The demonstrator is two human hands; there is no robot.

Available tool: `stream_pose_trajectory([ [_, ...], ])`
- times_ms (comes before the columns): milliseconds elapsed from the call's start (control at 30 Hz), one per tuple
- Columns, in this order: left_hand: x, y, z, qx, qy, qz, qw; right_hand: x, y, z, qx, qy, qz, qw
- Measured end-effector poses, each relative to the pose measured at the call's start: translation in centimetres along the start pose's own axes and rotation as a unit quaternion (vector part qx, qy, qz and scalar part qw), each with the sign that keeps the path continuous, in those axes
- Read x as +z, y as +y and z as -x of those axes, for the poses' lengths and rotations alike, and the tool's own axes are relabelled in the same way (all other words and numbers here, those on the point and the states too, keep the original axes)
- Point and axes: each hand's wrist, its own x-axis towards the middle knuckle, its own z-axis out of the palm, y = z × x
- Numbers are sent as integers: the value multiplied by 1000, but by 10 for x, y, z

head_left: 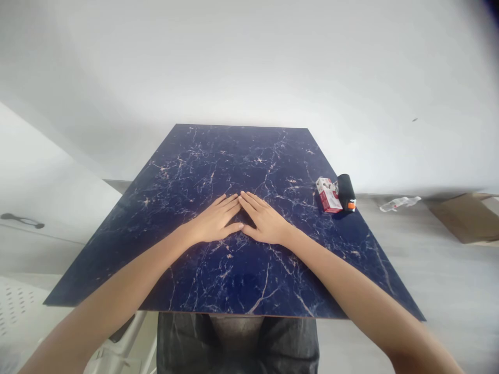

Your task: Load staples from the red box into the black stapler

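Observation:
My left hand lies flat, palm down, on the dark blue marbled table. Beside it my right hand rests the same way, fingers stretched out. The two hands meet at the forefingers and thumb tips, leaving a small gap of tabletop between them. Neither holds anything. To the right of my right hand, near the table's right edge, stands a small red and white box. Close against it is a black object with an orange patch on its front; its kind is unclear.
A pale wall rises behind the table. On the floor to the right lie a clear plastic bottle and a brown cardboard box. At the left is a white surface with a dark handle. White chair-like parts show below the table.

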Motion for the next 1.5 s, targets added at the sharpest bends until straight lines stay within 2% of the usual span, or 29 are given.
stream_pose_trajectory([
  [267,-2,2,-2,-8,-5,-3,1000,-1,0,2,25,-11,-7,1000],
  [667,1,1,-2,-14,13,0,1000,-1,-3,4,30,21,-7,999],
  [1500,3,-2,-2,-10,10,-21,1000,-3,-4,4,41,14,-10,999],
])
